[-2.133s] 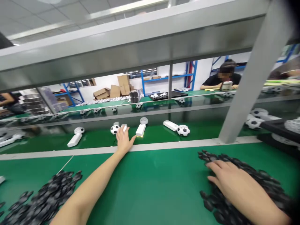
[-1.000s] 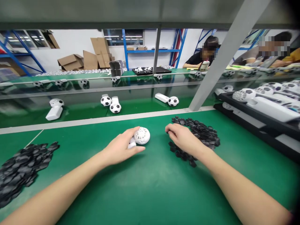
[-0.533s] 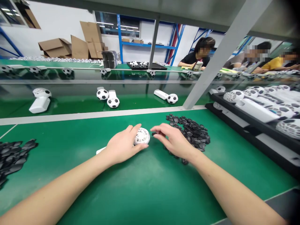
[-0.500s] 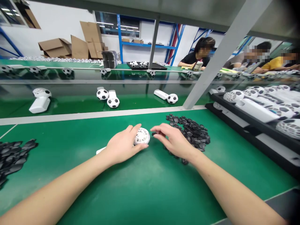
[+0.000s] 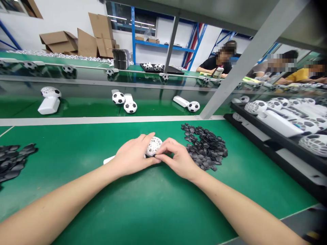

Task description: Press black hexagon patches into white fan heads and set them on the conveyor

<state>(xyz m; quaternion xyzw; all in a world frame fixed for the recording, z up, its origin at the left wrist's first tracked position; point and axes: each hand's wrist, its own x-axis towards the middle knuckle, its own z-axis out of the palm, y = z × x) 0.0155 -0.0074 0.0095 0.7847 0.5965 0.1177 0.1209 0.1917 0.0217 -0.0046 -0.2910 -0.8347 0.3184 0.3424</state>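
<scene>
My left hand (image 5: 133, 153) is wrapped round a white handheld fan (image 5: 154, 146) whose round openwork head looks like a football. The fan's white handle shows below the wrist; the middle of it is hidden under the palm. My right hand (image 5: 176, 156) pinches at the right edge of the fan head, thumb and forefinger together. A small black piece (image 5: 156, 155) shows dark at these fingertips, mostly covered. Right of this hand lies a pile of black pieces (image 5: 209, 149) on the green table.
Larger black parts (image 5: 12, 161) lie at the left. Black trays (image 5: 276, 131) of white fans stand at the right, near a slanting grey post (image 5: 230, 75). Beyond a pale rail (image 5: 102, 120), football fans (image 5: 130, 107) lie on a green belt. Co-workers sit at the far right.
My right hand has moved left from beside the pile to the fan head, bringing the black piece against it. My left hand keeps its grip. The view has shifted slightly.
</scene>
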